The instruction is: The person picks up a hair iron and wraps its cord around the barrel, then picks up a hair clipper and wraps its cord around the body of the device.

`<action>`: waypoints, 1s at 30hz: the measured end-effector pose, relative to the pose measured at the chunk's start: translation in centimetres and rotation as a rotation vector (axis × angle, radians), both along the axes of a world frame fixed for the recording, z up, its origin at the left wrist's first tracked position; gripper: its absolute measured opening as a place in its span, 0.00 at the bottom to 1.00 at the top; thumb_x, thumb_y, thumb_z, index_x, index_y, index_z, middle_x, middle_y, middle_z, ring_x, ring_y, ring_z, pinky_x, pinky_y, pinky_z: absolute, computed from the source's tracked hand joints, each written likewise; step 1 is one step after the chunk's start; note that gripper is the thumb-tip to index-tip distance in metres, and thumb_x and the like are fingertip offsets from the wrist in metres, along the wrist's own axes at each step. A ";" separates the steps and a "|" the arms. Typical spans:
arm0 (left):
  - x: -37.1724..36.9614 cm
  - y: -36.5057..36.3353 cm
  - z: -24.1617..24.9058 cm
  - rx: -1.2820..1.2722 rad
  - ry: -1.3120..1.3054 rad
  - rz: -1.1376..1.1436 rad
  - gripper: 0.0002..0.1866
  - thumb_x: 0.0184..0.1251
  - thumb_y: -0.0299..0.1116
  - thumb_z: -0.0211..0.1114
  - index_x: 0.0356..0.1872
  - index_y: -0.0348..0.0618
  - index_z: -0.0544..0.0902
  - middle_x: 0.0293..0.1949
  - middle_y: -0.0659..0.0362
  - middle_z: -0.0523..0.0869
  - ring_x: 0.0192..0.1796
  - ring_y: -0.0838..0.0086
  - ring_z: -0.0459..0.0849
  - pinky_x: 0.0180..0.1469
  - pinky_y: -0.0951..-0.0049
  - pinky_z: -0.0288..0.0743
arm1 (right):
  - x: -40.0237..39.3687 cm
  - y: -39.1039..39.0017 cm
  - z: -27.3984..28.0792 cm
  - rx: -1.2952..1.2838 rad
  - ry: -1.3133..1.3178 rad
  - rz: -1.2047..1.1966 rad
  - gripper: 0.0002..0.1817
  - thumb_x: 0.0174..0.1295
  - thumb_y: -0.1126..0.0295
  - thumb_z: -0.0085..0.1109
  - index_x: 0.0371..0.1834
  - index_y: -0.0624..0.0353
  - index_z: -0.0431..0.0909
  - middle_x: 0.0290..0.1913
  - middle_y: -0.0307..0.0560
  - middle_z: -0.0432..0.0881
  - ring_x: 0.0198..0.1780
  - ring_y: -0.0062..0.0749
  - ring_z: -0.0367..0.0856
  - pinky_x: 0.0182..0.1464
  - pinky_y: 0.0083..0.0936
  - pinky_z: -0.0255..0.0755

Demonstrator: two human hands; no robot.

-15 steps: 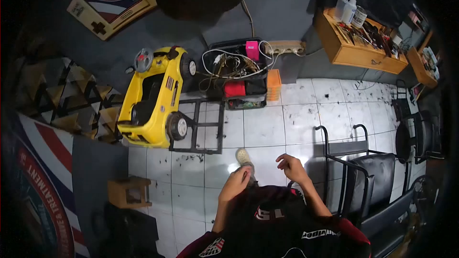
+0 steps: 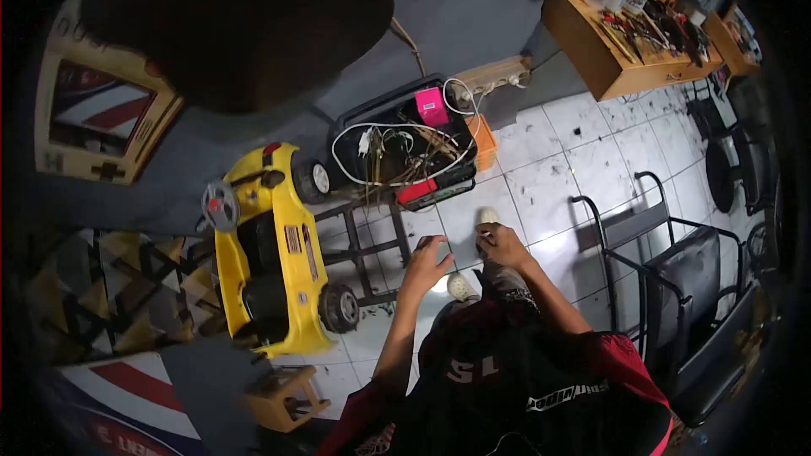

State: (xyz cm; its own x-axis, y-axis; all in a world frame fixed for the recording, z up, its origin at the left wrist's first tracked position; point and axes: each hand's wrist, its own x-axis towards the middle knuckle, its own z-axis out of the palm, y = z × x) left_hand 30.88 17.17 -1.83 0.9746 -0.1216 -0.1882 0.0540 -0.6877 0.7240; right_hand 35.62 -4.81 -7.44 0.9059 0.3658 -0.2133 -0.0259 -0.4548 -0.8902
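Observation:
My left hand [image 2: 427, 267] is held in front of my body over the tiled floor, its thumb and fingers apart and nothing between them. To its right is my right hand [image 2: 502, 247], with its fingers curled; whether they hold anything is hidden. The hands do not touch. Below them show my light shoes, one of them [image 2: 487, 216] just beyond the right hand. Nearest ahead is a black crate [image 2: 345, 125] with tangled cables, a pink box [image 2: 431, 107] and a red item [image 2: 416, 192].
A yellow toy car [image 2: 297, 287] stands at the left beside a black metal frame [image 2: 363, 247]. A wooden stool [image 2: 274, 397] is at lower left. Black chairs [image 2: 688, 266] stand at the right, and a wooden drawer unit [image 2: 625, 80] with tools and bottles hangs at upper right.
The view has turned and moved forward, bringing the crate and toy car closer. My left hand has opened its fingers, and my right hand has curled in. A second shoe now shows.

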 end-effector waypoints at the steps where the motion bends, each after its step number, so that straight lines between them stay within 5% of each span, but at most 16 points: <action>1: 2.0 -0.1 -0.3 0.008 0.006 -0.013 0.22 0.61 0.37 0.68 0.54 0.42 0.77 0.50 0.47 0.83 0.50 0.55 0.84 0.49 0.61 0.77 | 1.7 0.4 -0.9 0.019 0.022 -0.012 0.15 0.60 0.68 0.61 0.48 0.61 0.81 0.42 0.61 0.84 0.40 0.47 0.86 0.45 0.36 0.79; 9: 16.0 1.8 -6.8 0.179 0.244 -0.003 0.25 0.57 0.37 0.70 0.54 0.41 0.74 0.51 0.44 0.79 0.56 0.48 0.77 0.57 0.55 0.71 | 14.8 4.0 -11.7 0.023 -0.224 -0.150 0.18 0.56 0.74 0.63 0.51 0.62 0.76 0.37 0.61 0.83 0.37 0.50 0.85 0.37 0.38 0.78; 12: 19.0 2.5 -10.9 0.237 0.315 0.033 0.32 0.56 0.41 0.70 0.60 0.40 0.70 0.53 0.41 0.79 0.57 0.46 0.77 0.58 0.54 0.71 | 18.5 3.8 -11.5 0.011 -0.084 -0.111 0.14 0.59 0.66 0.59 0.46 0.59 0.79 0.38 0.61 0.83 0.41 0.58 0.82 0.44 0.48 0.75; 15: 21.1 2.8 -11.2 0.197 0.521 0.129 0.42 0.54 0.43 0.72 0.68 0.38 0.63 0.58 0.38 0.74 0.60 0.42 0.74 0.61 0.53 0.69 | 19.3 5.1 -16.0 -0.075 0.070 -0.080 0.15 0.56 0.63 0.60 0.43 0.58 0.81 0.38 0.63 0.83 0.42 0.63 0.81 0.46 0.48 0.75; 17: 20.7 3.5 -14.3 0.211 0.225 0.101 0.47 0.51 0.44 0.74 0.70 0.38 0.59 0.61 0.37 0.71 0.63 0.43 0.71 0.63 0.54 0.66 | 20.4 6.5 -18.2 -0.190 0.220 -0.077 0.20 0.54 0.61 0.62 0.47 0.59 0.80 0.42 0.65 0.82 0.46 0.63 0.80 0.49 0.45 0.76; 20: 21.3 3.8 -17.0 0.202 0.022 -0.036 0.59 0.52 0.55 0.74 0.75 0.40 0.44 0.69 0.36 0.57 0.68 0.42 0.62 0.67 0.45 0.58 | 20.8 8.2 -17.1 0.020 -0.212 -0.259 0.12 0.57 0.71 0.55 0.44 0.60 0.80 0.38 0.61 0.82 0.39 0.60 0.82 0.38 0.44 0.76; 22: 22.9 2.8 -17.5 0.231 -0.030 -0.093 0.62 0.50 0.59 0.73 0.76 0.40 0.42 0.70 0.36 0.54 0.69 0.41 0.58 0.68 0.41 0.53 | 22.1 8.6 -12.6 0.140 -0.027 -0.147 0.24 0.51 0.74 0.58 0.55 0.63 0.75 0.51 0.63 0.80 0.56 0.58 0.77 0.58 0.42 0.72; 24: 22.3 3.2 -22.1 0.520 0.284 -0.100 0.63 0.48 0.64 0.70 0.77 0.49 0.40 0.71 0.37 0.52 0.70 0.39 0.55 0.68 0.38 0.49 | 24.1 9.2 -9.8 0.225 -0.022 0.065 0.24 0.50 0.73 0.57 0.54 0.63 0.75 0.54 0.62 0.78 0.59 0.54 0.76 0.61 0.41 0.70; 27: 24.9 1.7 -17.9 0.427 0.293 0.184 0.52 0.51 0.52 0.72 0.75 0.54 0.52 0.66 0.40 0.65 0.64 0.39 0.64 0.64 0.35 0.50 | 24.0 11.0 -12.2 -0.034 0.060 0.041 0.32 0.46 0.66 0.66 0.57 0.62 0.69 0.51 0.62 0.77 0.53 0.57 0.77 0.59 0.43 0.69; 30: 26.4 5.2 -18.0 0.269 0.112 0.011 0.32 0.55 0.35 0.69 0.63 0.52 0.68 0.57 0.44 0.77 0.60 0.43 0.72 0.60 0.42 0.62 | 22.5 12.5 -14.8 -0.398 -0.201 -0.177 0.36 0.49 0.65 0.64 0.63 0.61 0.62 0.60 0.63 0.70 0.53 0.59 0.77 0.58 0.45 0.70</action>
